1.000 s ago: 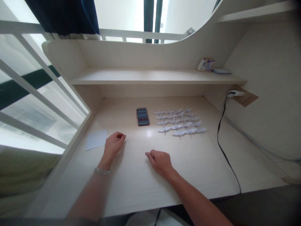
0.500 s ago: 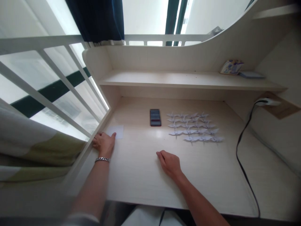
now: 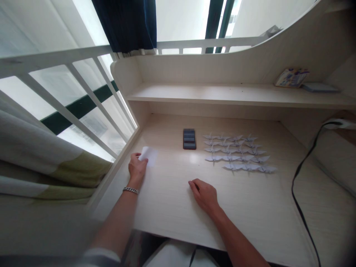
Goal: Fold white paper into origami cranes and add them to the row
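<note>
- The left hand [image 3: 137, 167] grasps the sheet [image 3: 148, 155] between thumb and fingers at its near edge, lifting that pale, square paper slightly off the surface [image 3: 167, 211], toward the left side.
- The sheet is flat and unfolded, with no creases that can be made out.
- The right hand [image 3: 205, 195] rests on the surface near the middle, loosely curled. A small dark speck shows by its fingers, too small to identify, so I cannot tell whether it holds anything.
- Folded paper cranes [image 3: 236, 152] lie in five neat rows at the far right, all finished in shape, with wings spread. Their exact count is hard to read.
- A dark stack [image 3: 189, 139], blurred and unidentifiable, sits just left of the cranes.
- A bracelet [image 3: 131, 190] circles the left wrist.
- A black cable [image 3: 302, 181] runs along the right side.
- A booklet [image 3: 292, 78] lies on the shelf [image 3: 222, 93] at the far right.
</note>
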A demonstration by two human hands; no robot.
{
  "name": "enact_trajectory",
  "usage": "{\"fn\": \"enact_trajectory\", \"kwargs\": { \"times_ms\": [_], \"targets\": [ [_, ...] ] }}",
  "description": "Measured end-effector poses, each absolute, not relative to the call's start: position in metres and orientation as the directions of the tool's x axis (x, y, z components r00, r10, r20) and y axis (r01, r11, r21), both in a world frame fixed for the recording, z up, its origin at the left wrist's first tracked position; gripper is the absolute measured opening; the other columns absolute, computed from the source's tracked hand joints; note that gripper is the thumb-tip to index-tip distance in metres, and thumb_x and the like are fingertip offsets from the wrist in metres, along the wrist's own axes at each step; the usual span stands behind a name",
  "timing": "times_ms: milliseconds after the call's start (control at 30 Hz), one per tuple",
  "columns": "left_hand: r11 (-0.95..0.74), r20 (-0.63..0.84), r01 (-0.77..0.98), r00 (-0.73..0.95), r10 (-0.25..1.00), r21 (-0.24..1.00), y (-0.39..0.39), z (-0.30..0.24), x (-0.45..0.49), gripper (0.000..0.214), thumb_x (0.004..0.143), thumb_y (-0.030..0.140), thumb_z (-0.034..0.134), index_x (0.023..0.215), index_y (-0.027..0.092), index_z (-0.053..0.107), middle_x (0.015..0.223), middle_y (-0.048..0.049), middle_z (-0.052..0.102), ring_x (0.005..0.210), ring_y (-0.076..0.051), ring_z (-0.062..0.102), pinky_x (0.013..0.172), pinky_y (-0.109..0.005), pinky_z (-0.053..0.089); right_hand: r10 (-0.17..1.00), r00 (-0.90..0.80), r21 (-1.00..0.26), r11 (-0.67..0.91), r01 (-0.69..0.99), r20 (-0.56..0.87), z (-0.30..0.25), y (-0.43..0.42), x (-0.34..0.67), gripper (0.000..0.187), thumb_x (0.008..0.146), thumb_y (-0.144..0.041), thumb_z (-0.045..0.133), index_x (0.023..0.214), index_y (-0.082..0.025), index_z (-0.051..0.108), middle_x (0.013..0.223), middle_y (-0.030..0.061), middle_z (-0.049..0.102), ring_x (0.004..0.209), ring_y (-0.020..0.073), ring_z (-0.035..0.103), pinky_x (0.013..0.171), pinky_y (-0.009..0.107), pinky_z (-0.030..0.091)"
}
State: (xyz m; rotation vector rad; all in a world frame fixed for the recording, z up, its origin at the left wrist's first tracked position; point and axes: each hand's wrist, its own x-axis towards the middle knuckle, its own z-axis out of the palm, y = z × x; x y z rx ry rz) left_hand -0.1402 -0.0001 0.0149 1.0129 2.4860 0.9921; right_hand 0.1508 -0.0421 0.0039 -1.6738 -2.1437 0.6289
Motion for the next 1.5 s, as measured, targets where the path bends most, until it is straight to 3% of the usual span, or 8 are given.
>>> {"fn": "enact_trajectory", "kwargs": {
  "times_ms": [200, 433, 633, 733, 867, 1033, 1167, 1500],
  "targets": [
    [0.208, -0.157, 0.086, -0.404, 0.901, 0.974, -0.029, 0.007, -0.055, 0.061, 0.062, 0.035, 0.073, 0.113, 0.014, 0.048, 0.090, -0.0085, 0.067, 0.073, -0.018, 0.066, 0.066, -0.030, 0.052, 0.969, -0.175, -0.915, -0.093, 0.392, -0.173, 0.003, -0.027, 0.142, 0.037, 0.082, -0.046, 0.049, 0.105, -0.019, 0.060, 0.087, 0.0051, 0.068, 0.070, 0.0157, 0.063, 0.062, 0.025, 0.045],
    [0.302, -0.295, -0.027, -0.307, 0.905, 0.953, -0.046, -0.003, -0.005, 0.034, 0.067, 0.042, 0.067, 0.083, 0.013, 0.060, 0.072, -0.0037, 0.065, 0.063, -0.016, 0.062, 0.056, -0.026, 0.050, 0.917, -0.195, -0.937, -0.345, 0.048, -0.347, -0.020, -0.007, 0.155, 0.027, 0.073, -0.042, 0.056, 0.080, -0.015, 0.056, 0.063, 0.0015, 0.061, 0.053, 0.0144, 0.056, 0.047, 0.023, 0.044],
    [0.195, 0.001, 0.394, -0.447, 0.894, 0.898, -0.069, 0.009, -0.033, 0.026, 0.076, 0.033, 0.060, 0.096, 0.015, 0.061, 0.086, -0.0080, 0.067, 0.076, -0.018, 0.063, 0.071, -0.032, 0.052, 0.875, -0.294, -0.922, -0.377, 0.089, -0.386, -0.015, 0.001, 0.170, 0.023, 0.075, -0.039, 0.052, 0.068, -0.017, 0.053, 0.052, -0.0037, 0.051, 0.043, 0.0103, 0.047, 0.042, 0.021, 0.039],
    [-0.068, 0.234, 0.682, -0.154, 0.960, 0.729, -0.081, 0.010, -0.031, 0.040, 0.075, 0.018, 0.061, 0.114, 0.023, 0.059, 0.123, -0.0105, 0.056, 0.103, -0.022, 0.055, 0.081, -0.035, 0.050, 0.842, -0.369, -0.918, -0.382, 0.109, -0.394, -0.009, 0.004, 0.170, 0.023, 0.074, -0.038, 0.054, 0.066, -0.016, 0.054, 0.052, -0.0035, 0.051, 0.043, 0.0101, 0.047, 0.042, 0.021, 0.037],
    [-0.395, 0.390, 0.734, 0.191, 0.901, 0.553, -0.083, 0.000, -0.018, 0.026, 0.077, 0.008, 0.056, 0.091, 0.025, 0.070, 0.104, -0.0044, 0.067, 0.094, -0.020, 0.054, 0.082, -0.036, 0.051, 0.817, -0.418, -0.916, -0.323, 0.239, -0.397, -0.003, 0.002, 0.178, 0.024, 0.078, -0.038, 0.051, 0.080, -0.016, 0.060, 0.061, 0.0002, 0.059, 0.050, 0.0133, 0.054, 0.047, 0.024, 0.041],
    [-0.361, 0.311, 0.742, 0.213, 0.926, 0.566, -0.080, -0.009, -0.014, 0.025, 0.076, 0.007, 0.057, 0.093, 0.021, 0.070, 0.096, -0.0037, 0.070, 0.086, -0.019, 0.054, 0.079, -0.034, 0.052, 0.971, -0.233, -0.810, 0.090, 0.579, -0.059, 0.007, -0.018, 0.203, 0.034, 0.080, -0.039, 0.056, 0.108, -0.020, 0.058, 0.087, 0.0045, 0.066, 0.072, 0.0179, 0.059, 0.071, 0.032, 0.046],
    [-0.316, 0.206, 0.732, 0.240, 0.949, 0.604, -0.077, -0.007, -0.020, 0.027, 0.075, 0.006, 0.058, 0.094, 0.021, 0.070, 0.100, -0.0027, 0.070, 0.089, -0.019, 0.054, 0.081, -0.033, 0.050, 0.846, -0.525, -0.715, 0.423, 0.557, 0.091, 0.008, -0.038, 0.205, 0.050, 0.067, -0.038, 0.072, 0.113, -0.022, 0.059, 0.112, 0.0066, 0.062, 0.102, 0.0243, 0.052, 0.089, 0.036, 0.041],
    [0.024, -0.080, 0.749, 0.038, 0.996, 0.662, -0.076, 0.010, -0.019, 0.029, 0.087, 0.035, 0.046, 0.105, 0.025, 0.066, 0.081, -0.0040, 0.067, 0.073, -0.015, 0.060, 0.072, -0.027, 0.047, 0.924, -0.372, -0.661, 0.224, 0.716, -0.090, 0.010, -0.031, 0.186, 0.018, 0.086, -0.030, 0.051, 0.094, -0.030, 0.067, 0.089, -0.0017, 0.069, 0.084, 0.0166, 0.057, 0.072, 0.027, 0.041]
  ]
}}
